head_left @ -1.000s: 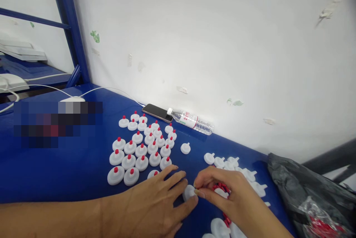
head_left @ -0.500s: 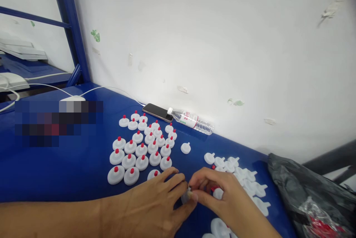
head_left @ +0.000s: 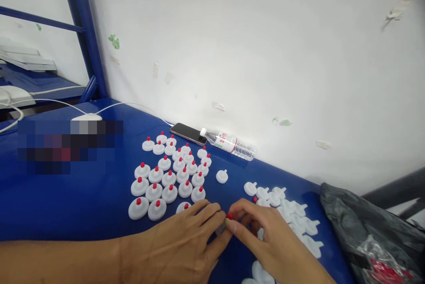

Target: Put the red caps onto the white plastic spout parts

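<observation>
My left hand [head_left: 186,244] lies on the blue table [head_left: 83,204] with its fingers closed round a white plastic cap [head_left: 220,230], mostly hidden. My right hand [head_left: 265,239] meets it from the right and pinches a small red plug [head_left: 229,216] at the top of that cap. Left of the hands stand several white caps with red plugs [head_left: 169,177] in rows. To the right lies a heap of plain white caps [head_left: 285,213] without plugs, and one plain cap [head_left: 222,176] sits alone.
A phone [head_left: 188,134] and a lying water bottle [head_left: 229,143] rest against the white wall. A black plastic bag [head_left: 368,235] with red pieces sits at the right. White cables [head_left: 109,107] cross the far left. A blue rack post [head_left: 83,31] rises behind.
My right hand has moved left and closed onto the cap in my left hand; the red plug now shows at the fingertips. The red plugs seen in my right palm are hidden.
</observation>
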Demonstrator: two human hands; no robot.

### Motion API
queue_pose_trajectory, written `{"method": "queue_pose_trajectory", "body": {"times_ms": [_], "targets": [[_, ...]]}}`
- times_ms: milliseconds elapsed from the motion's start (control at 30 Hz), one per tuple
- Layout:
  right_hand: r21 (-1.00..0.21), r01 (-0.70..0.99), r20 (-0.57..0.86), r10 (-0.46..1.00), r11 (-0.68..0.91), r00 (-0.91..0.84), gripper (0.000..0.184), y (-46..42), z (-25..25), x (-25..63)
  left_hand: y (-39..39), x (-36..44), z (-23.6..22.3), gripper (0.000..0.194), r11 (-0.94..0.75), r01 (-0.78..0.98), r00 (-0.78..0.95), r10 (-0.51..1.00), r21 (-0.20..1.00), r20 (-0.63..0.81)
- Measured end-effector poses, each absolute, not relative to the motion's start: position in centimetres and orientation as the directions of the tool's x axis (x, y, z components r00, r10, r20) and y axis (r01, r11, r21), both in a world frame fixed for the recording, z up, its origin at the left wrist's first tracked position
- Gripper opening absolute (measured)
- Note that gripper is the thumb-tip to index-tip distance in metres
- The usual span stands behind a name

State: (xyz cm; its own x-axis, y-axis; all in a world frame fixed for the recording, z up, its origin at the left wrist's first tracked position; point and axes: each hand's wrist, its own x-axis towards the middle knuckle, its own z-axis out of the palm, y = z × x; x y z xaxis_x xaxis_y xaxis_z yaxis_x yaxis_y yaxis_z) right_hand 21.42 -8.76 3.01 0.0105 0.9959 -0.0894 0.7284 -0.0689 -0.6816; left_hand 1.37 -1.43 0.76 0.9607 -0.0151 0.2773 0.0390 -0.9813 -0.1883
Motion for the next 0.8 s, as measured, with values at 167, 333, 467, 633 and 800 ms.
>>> {"method": "queue_pose_trajectory", "body": {"times_ms": [167,333,467,633,800], "targets": [[-0.712,0.699,-0.100,0.995,-0.068,-0.006,0.021,-8.8,3.2,21.2,-1.5,1.5,0.7,0.037,-0.978,0.051,0.960,-0.008,-0.204,0.279],[-0.764,0.644,-0.090,0.995,-0.040,-0.044,0.027,-8.9,3.6,21.3,-1.2,1.4,0.8,0.034,-0.978,0.009,0.972,-0.040,-0.208,0.232],[-0.812,0.580,-0.089,0.996,-0.063,-0.017,0.032,-8.9,3.9,21.6,-1.5,1.1,0.9,0.042,-0.984,0.031,0.967,-0.015,-0.178,0.253],[-0.924,0.343,-0.167,0.985,-0.170,0.036,0.029,-9.3,4.2,21.6,-1.9,1.0,0.9,0.049,-0.994,0.082,0.938,0.051,-0.076,0.342],[-0.953,0.069,-0.295,0.955,-0.296,0.029,0.057,-10.1,4.7,20.7,-2.0,0.7,1.3,0.045,-0.997,-0.004,0.904,-0.034,-0.072,0.425]]}}
